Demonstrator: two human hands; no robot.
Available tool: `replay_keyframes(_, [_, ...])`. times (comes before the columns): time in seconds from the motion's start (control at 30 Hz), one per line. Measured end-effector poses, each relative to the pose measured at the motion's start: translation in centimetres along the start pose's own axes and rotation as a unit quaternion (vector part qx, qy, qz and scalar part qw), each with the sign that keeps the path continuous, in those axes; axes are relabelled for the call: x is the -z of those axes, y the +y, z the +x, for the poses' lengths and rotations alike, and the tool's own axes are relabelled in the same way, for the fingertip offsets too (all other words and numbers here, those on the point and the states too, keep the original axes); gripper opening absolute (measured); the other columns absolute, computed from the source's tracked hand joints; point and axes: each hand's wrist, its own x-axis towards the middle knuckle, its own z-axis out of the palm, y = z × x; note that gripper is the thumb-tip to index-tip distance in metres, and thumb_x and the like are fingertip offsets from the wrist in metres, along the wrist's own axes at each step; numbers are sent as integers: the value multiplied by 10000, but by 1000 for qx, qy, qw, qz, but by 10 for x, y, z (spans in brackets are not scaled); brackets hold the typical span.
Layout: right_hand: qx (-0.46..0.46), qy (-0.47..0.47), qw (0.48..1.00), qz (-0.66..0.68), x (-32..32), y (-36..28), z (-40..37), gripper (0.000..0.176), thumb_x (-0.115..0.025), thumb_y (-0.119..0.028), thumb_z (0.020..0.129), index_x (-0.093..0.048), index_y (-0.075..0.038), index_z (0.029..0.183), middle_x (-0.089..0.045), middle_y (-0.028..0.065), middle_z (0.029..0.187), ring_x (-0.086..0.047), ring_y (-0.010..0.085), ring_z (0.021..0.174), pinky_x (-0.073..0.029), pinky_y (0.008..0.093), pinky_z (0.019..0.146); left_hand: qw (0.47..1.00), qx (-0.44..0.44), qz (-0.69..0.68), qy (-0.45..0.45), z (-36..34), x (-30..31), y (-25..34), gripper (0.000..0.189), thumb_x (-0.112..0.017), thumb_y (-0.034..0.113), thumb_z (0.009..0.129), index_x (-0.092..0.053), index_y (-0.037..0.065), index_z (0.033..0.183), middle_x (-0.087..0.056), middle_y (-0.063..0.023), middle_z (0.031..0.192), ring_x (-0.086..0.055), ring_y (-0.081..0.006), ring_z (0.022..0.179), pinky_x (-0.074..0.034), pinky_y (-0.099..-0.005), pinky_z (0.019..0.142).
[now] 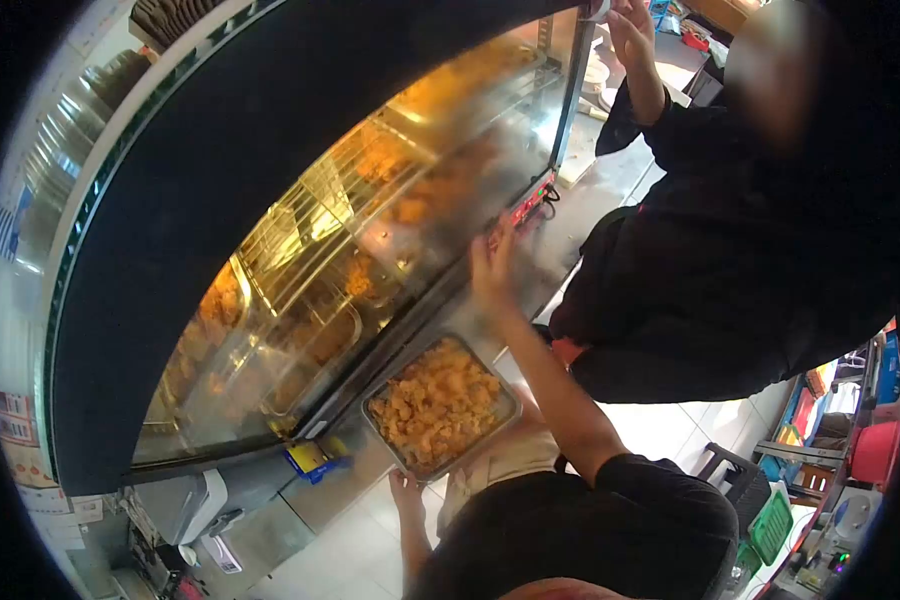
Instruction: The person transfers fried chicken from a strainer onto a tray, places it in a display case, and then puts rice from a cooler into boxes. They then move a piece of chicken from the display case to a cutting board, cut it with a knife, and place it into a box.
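Note:
My left hand [406, 491] grips a metal tray [511, 412] at its lower corner, with the fingers partly hidden by the rim. Golden pieces of fried chicken [438, 402] fill the tray, which is held in front of my body. My right hand [493, 268] is raised to the lower frame of a lit food warmer cabinet [370, 345], fingers stretched out and slightly blurred, close to its red-lit control panel [525, 210]. Behind the cabinet's glass, more fried food [360, 275] lies on wire racks and trays.
A co-worker in black [710, 270] stands close on the right, one hand [632, 30] at the cabinet's upper corner. A blue and yellow item [315, 460] sits below the cabinet. Green baskets [770, 525] and a loaded shelf [820, 450] stand at lower right.

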Motion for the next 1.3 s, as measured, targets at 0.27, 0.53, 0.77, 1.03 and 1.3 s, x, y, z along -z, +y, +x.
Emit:
replay_keyframes(0.27, [96,28,962,-252,-43,2,75,731,-530,-306,963,-152,0,1508,-100,339,1534,-160,508,1405,-194,506,1146,999,-28,-18,-35,-1,-11,14,201,-476,69,980,-438,57,1177,-512,-96,1143,-547,-196,1032,-528,-367,837])
replay_keyframes(0.53, [-47,-2,999,-11,1,-51,23,504,-609,-239,906,-462,-18,1335,-485,189,1349,-602,274,1103,-454,355,951,999,-18,25,-33,15,14,-4,219,-525,75,973,-430,51,1169,-487,-84,1124,-529,-187,1009,-549,-365,797])
replay_keyframes(0.77, [7,105,992,-63,13,-15,139,536,-580,-258,912,-446,-6,1365,-497,183,1262,-469,290,1187,-389,356,988,999,-27,1,-26,20,14,-12,288,-550,128,973,-411,80,1221,-499,-79,1102,-538,-184,967,-537,-356,798])
replay_keyframes(1.03, [20,120,992,-6,8,4,174,424,-515,-248,933,-539,26,1255,-606,169,1139,-552,274,1092,-381,357,996,997,-48,50,-16,40,29,-41,300,-591,92,944,-441,33,1196,-496,-94,1083,-542,-186,939,-562,-336,713])
replay_keyframes(1.3, [87,25,994,-68,-19,-42,64,405,-562,-213,926,-538,-14,1278,-599,140,1160,-549,289,1078,-422,365,937,997,-51,52,-21,32,21,-28,286,-579,113,958,-448,47,1203,-505,-97,1111,-553,-181,949,-571,-331,772])
